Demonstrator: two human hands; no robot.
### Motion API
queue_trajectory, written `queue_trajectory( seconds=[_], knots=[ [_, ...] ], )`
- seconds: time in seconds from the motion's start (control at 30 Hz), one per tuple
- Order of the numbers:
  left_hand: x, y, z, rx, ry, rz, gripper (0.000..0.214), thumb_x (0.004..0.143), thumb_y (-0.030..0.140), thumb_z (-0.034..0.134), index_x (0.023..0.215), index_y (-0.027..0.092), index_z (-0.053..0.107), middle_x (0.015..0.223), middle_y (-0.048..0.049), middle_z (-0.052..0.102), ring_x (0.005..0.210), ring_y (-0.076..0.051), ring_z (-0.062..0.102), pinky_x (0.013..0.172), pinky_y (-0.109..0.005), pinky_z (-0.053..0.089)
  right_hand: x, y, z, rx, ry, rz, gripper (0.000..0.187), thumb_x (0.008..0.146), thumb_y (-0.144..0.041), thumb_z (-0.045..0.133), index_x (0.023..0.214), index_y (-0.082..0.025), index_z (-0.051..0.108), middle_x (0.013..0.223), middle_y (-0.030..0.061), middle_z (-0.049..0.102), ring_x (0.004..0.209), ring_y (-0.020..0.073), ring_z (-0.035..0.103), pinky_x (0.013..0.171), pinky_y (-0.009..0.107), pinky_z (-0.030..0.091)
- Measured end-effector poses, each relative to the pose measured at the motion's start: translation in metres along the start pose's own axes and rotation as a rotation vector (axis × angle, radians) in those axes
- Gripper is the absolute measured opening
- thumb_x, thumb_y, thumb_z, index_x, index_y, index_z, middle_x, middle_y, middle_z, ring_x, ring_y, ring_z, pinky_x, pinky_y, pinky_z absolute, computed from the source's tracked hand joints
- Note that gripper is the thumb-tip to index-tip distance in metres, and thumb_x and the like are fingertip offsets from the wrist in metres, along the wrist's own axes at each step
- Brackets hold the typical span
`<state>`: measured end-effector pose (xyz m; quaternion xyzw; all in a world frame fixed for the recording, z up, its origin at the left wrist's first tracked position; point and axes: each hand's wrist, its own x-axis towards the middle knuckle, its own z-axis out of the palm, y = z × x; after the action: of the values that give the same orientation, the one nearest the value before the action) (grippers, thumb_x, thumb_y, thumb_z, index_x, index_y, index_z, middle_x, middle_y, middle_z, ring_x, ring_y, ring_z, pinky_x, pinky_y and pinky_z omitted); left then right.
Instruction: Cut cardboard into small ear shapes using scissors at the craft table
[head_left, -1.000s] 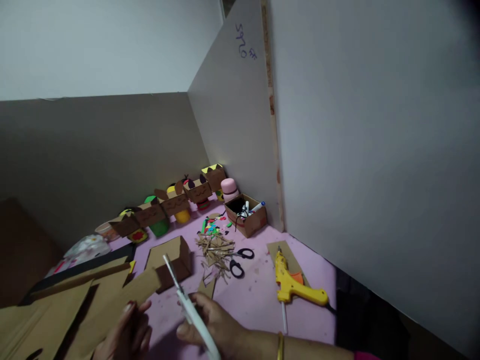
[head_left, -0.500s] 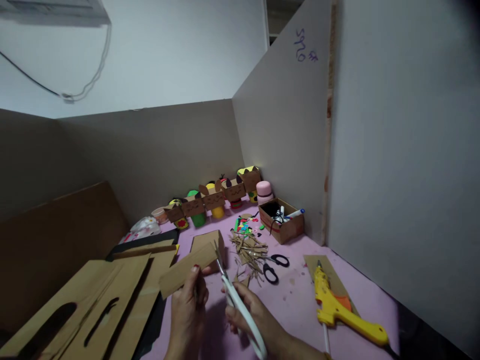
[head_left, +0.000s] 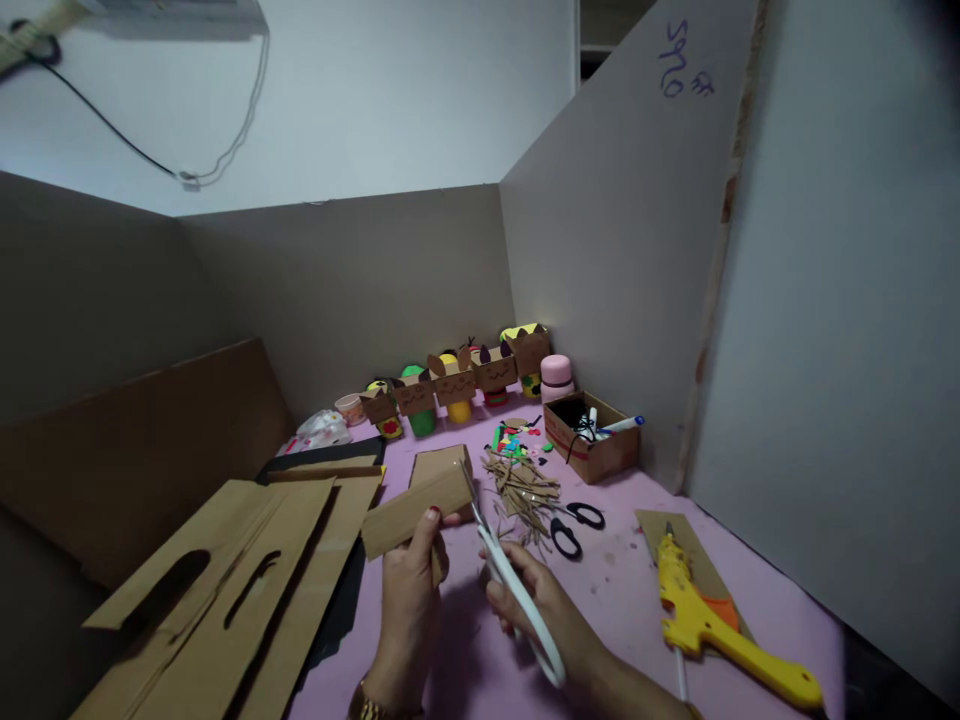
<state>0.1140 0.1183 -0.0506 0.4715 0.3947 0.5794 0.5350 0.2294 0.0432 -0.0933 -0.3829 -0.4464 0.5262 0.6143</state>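
Between the thumb and fingers of my left hand point(head_left: 411, 585) is a flat cardboard strip point(head_left: 412, 512), tilted up toward the right. My right hand point(head_left: 551, 605) is closed around the handles of white-handled scissors point(head_left: 517, 590). Their blades point up and away, at the right end of the strip; whether they are cutting into it I cannot tell. Behind the strip lies a small cardboard box point(head_left: 442, 462), partly hidden. To the right of it is a heap of thin cardboard scraps point(head_left: 521, 490), with black-handled scissors point(head_left: 576, 528) lying against it.
Stacked cardboard sheets point(head_left: 247, 570) cover the left side. At right, a yellow glue gun point(head_left: 705, 620) rests partly on cardboard. Behind stand an open box of markers point(head_left: 596, 445), a pink bottle point(head_left: 556, 375) and several cups with cardboard animal faces point(head_left: 454, 388). Grey partitions point(head_left: 360, 270) enclose the table.
The camera view has turned slightly left, so everything sits further right in the picture. Both hands keep hold of the strip and scissors, in nearly the same position to each other.
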Motion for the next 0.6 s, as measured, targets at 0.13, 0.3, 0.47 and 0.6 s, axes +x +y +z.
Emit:
queue_trajectory(
  seconds=[0.13, 0.3, 0.47, 0.6],
  knots=[
    [-0.0006, 0.0009, -0.0007, 0.092, 0.032, 0.006, 0.028, 0.067, 0.043, 0.068, 0.066, 0.015, 0.071, 0.036, 0.0086, 0.033, 0.035, -0.009, 0.031, 0.037, -0.023, 0.021, 0.0003, -0.0002, 0.0004, -0.009, 0.007, 0.007, 0.065, 0.063, -0.067, 0.068, 0.104, -0.019, 0.053, 0.073, -0.0041, 0.043, 0.056, 0.0094, 0.037, 0.048, 0.022, 0.033],
    [0.0002, -0.0023, -0.0027, 0.111, 0.019, 0.019, 0.030, 0.067, 0.045, 0.068, 0.068, 0.015, 0.072, 0.037, 0.0064, 0.039, 0.039, -0.012, 0.037, 0.040, -0.023, 0.025, 0.0011, 0.0028, -0.0005, 0.001, -0.003, 0.001, 0.062, 0.066, -0.066, 0.068, 0.103, -0.019, 0.052, 0.071, -0.0051, 0.042, 0.054, 0.0082, 0.035, 0.047, 0.021, 0.031],
    [0.0014, -0.0046, -0.0027, 0.116, 0.025, 0.023, 0.031, 0.066, 0.046, 0.070, 0.067, 0.015, 0.072, 0.038, 0.0059, 0.040, 0.041, -0.012, 0.039, 0.041, -0.024, 0.026, 0.0011, 0.0067, -0.0012, 0.012, 0.005, 0.001, 0.057, 0.068, -0.063, 0.068, 0.102, -0.019, 0.054, 0.069, -0.0057, 0.043, 0.052, 0.0079, 0.036, 0.046, 0.021, 0.031],
    [0.0028, -0.0062, -0.0037, 0.108, 0.011, 0.034, 0.033, 0.065, 0.047, 0.070, 0.066, 0.014, 0.072, 0.038, 0.0063, 0.040, 0.040, -0.011, 0.037, 0.041, -0.023, 0.026, 0.0012, 0.0080, -0.0014, 0.014, 0.017, 0.006, 0.058, 0.067, -0.062, 0.069, 0.102, -0.018, 0.054, 0.067, -0.0059, 0.043, 0.051, 0.0073, 0.036, 0.045, 0.020, 0.032]
  ],
)
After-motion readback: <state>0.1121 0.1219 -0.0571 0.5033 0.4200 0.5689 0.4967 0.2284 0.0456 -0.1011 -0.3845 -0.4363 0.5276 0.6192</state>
